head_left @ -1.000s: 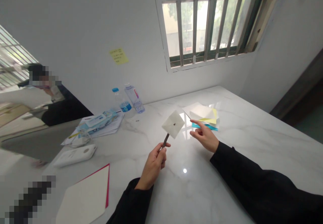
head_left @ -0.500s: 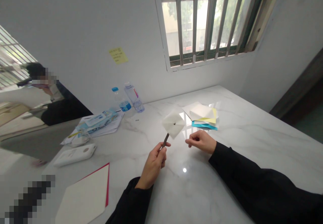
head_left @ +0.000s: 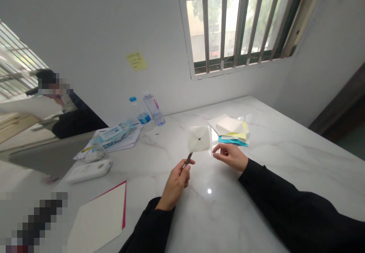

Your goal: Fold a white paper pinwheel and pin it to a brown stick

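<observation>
A white paper pinwheel point(head_left: 195, 143) with a dark pin at its centre stands tilted above the marble table. My left hand point(head_left: 177, 180) is closed around its dark stick point(head_left: 188, 158), just below the paper head. Just right of the pinwheel is my right hand point(head_left: 232, 157), apart from it. Its thumb and forefinger are parted with nothing between them, and the other fingers are curled. Behind that hand lies a stack of white, yellow and blue paper sheets point(head_left: 232, 127).
Two plastic bottles point(head_left: 154, 110) stand by the wall. At left are papers with a blue packet point(head_left: 119, 133), a cable point(head_left: 95, 153), a white device point(head_left: 90, 170) and a cream sheet over red point(head_left: 98, 218). A person point(head_left: 68, 108) sits beyond the partition.
The pinwheel's paper head has turned on its pin. My right thumb and forefinger have moved apart. My left hand keeps its hold on the stick. The view has shifted slightly.
</observation>
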`<state>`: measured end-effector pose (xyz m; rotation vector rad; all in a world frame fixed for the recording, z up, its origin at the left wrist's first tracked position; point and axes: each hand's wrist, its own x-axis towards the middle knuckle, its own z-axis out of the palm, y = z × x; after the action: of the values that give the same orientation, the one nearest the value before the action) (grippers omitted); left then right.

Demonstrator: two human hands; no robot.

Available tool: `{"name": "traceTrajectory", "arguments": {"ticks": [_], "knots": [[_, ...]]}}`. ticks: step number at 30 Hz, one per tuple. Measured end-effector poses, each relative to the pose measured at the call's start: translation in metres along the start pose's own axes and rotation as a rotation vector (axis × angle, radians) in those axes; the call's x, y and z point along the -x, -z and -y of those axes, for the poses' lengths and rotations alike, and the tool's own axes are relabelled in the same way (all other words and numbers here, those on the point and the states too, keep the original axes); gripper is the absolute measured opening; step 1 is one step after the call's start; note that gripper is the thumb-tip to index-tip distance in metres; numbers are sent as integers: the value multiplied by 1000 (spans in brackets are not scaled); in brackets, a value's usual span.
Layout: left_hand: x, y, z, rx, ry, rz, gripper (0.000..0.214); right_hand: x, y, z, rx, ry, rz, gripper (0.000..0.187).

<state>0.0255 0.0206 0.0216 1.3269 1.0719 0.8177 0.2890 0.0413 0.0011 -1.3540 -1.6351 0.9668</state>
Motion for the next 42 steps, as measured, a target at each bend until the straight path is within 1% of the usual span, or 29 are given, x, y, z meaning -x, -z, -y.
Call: {"name": "traceTrajectory", "arguments": {"ticks": [2, 3, 4, 7, 8, 9, 10, 12, 13, 14, 15, 16, 18, 19, 21, 23, 24, 26, 28, 29, 31, 33, 34, 35, 36, 37, 39, 40, 42], "knots": [[0, 0, 0, 0, -2, -2, 44, 0, 3, 1, -32, 6, -102, 38], [0, 0, 0, 0, -3, -2, 45, 1, 4, 2, -47, 16, -89, 39], [0, 0, 0, -2, -4, -2, 45, 2, 3, 3, -49, 31, -15, 38], [0, 0, 0, -13, -6, -3, 45, 5, 0, 3, 39, 59, 291, 30], [-1, 0, 0, -17, -8, -4, 45, 5, 0, 3, 75, 58, 316, 29], [-1, 0, 0, -23, -11, -6, 45, 4, 1, 3, 97, 51, 276, 29], [-1, 1, 0, -28, -14, -7, 45, 3, 3, 2, 107, 45, 188, 31], [-1, 1, 1, -43, -23, -9, 45, 0, 10, 1, 93, 32, -8, 50], [-1, 1, 1, -53, -28, -10, 44, 0, 13, 1, 68, 31, -49, 62], [-1, 1, 2, -66, -34, -11, 44, 1, 15, 0, 38, 35, -29, 72], [-1, 1, 3, -80, -41, -12, 44, 2, 16, 0, 5, 42, 41, 78], [0, 2, 3, -96, -48, -14, 44, 4, 17, 0, -25, 49, 137, 77], [0, 2, 4, -130, -61, -20, 43, 6, 17, 1, -55, 53, 292, 62], [1, 2, 4, -145, -66, -24, 43, 5, 17, 1, -61, 47, 290, 53], [2, 3, 3, -173, -75, -31, 43, 1, 20, 1, -64, 35, 175, 48], [3, 3, 2, -196, -84, -32, 43, -2, 23, 1, -102, 25, 35, 59], [4, 4, 1, -208, -88, -30, 44, -3, 24, 0, -121, 21, 38, 66], [4, 5, -2, -231, -95, -30, 44, -3, 24, -1, -128, 13, 200, 74], [4, 7, -3, -252, -102, -39, 44, -1, 22, -3, -78, 9, 360, 64], [4, 8, -4, -262, -105, -45, 44, -1, 22, -3, -49, 8, 360, 56], [4, 10, -4, -277, -111, -55, 45, -2, 21, -2, -21, 3, 198, 51], [5, 10, -4, -290, -114, -55, 44, -2, 21, 1, -38, 2, 22, 58], [5, 10, -3, -296, -115, -53, 44, 0, 19, 3, -58, 8, 6, 61], [5, 9, -3, -303, -117, -50, 44, 2, 17, 5, -75, 16, 51, 62], [5, 9, -3, -310, -118, -48, 44, 5, 14, 6, -84, 25, 145, 61], [6, 8, -2, -317, -119, -46, 44, 8, 12, 7, -80, 36, 277, 56], [6, 8, -2, -329, -120, -48, 44, 12, 8, 7, -43, 41, 411, 44], [6, 8, -3, -335, -121, -49, 45, 11, 9, 6, -23, 37, 371, 41], [6, 9, -3, -344, -125, -51, 45, 5, 13, 4, 9, 17, 183, 34]]}}
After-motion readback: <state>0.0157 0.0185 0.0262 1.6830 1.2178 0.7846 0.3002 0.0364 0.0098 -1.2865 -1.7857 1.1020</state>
